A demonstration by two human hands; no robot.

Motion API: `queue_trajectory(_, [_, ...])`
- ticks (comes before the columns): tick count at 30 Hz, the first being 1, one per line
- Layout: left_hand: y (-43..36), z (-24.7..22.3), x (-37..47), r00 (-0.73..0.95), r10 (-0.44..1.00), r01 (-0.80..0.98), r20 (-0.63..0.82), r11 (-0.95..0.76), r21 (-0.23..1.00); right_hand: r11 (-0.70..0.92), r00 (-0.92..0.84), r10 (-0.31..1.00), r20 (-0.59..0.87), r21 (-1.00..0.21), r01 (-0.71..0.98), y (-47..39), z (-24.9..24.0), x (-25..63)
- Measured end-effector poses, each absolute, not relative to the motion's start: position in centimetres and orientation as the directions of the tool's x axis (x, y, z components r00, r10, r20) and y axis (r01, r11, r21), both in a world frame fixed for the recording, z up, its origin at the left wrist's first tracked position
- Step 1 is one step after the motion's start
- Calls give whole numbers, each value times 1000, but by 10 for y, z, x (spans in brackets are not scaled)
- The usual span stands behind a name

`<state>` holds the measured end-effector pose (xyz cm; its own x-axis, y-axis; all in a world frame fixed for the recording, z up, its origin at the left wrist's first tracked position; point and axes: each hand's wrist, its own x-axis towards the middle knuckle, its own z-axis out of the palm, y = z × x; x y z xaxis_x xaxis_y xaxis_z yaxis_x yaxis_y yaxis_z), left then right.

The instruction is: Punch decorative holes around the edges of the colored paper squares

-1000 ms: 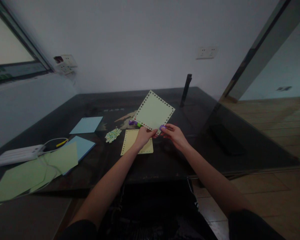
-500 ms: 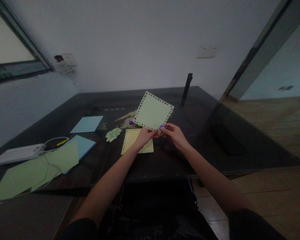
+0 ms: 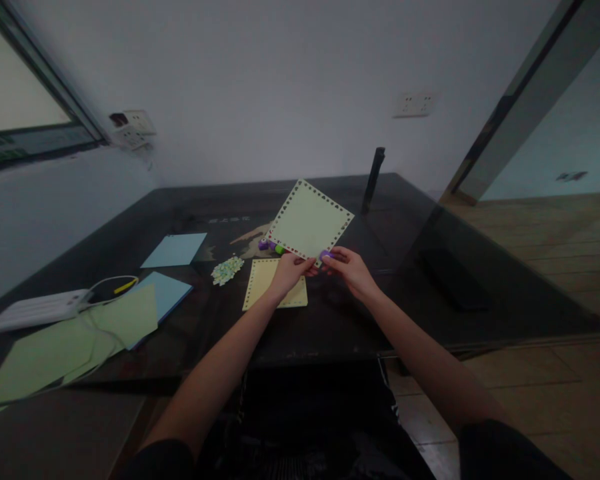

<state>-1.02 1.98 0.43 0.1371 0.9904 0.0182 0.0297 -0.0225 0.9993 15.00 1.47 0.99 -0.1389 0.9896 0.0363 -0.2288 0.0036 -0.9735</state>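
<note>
A pale green sheet (image 3: pixel 310 220) with small shapes punched along its edges is raised above the table and tilted. Its lower corner is pinched by my left hand (image 3: pixel 293 270). My right hand (image 3: pixel 347 265) closes around a small purple punch (image 3: pixel 325 256) at that same corner. Under my left hand lies a yellowish sheet (image 3: pixel 261 280) with punched edges. Purple and green punches (image 3: pixel 271 246) sit just behind it, partly covered by the raised sheet. Left of them is a heap of small paper cut-outs (image 3: pixel 227 270).
Blue sheets (image 3: pixel 175 250) and green sheets (image 3: pixel 45 343) lie at the left of the dark table (image 3: pixel 380 327), beside a white power strip (image 3: pixel 37 310) with a cable. A black upright object (image 3: pixel 373 180) stands at the back right; a dark flat object (image 3: pixel 455 280) lies right.
The raised sheet has shifted slightly right, and more of the purple and green punches shows behind it. Both hands keep nearly the same place and hold.
</note>
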Motion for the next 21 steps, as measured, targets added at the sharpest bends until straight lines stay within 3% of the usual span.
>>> queue_trajectory(21, [25, -1, -11, 174, 980, 111, 100, -120, 986, 22, -180, 981, 68, -969, -246, 16, 5, 149])
